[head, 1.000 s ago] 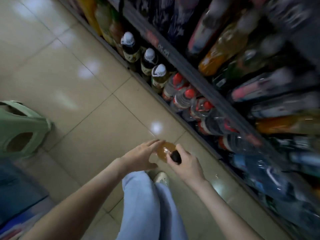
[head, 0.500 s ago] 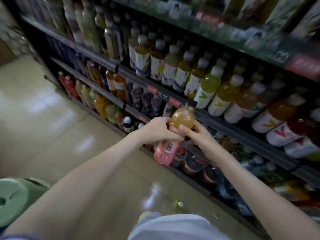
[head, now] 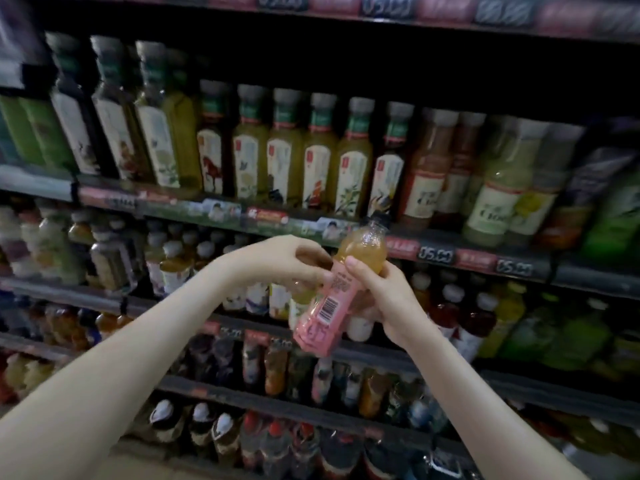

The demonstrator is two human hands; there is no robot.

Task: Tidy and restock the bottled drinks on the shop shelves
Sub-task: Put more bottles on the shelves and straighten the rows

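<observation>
My right grip (head: 384,299) wrapped round bottle (head: 332,299) mid-body, thumb on front. My left grip (head: 287,261) pinches label side. Bottle tilted, cap up, held before shelf (head: 485,261). Likely full plastic: moderate weight, slick label, slight give. Best held at waist.

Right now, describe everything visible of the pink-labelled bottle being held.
The pink-labelled bottle is clear plastic, amber drink showing above a pink wrap label with a barcode, topped by a dark cap. It tilts, cap up and to the right, in front of the shelves. The right hand grips its right side; the left hand pinches its left side.
</observation>
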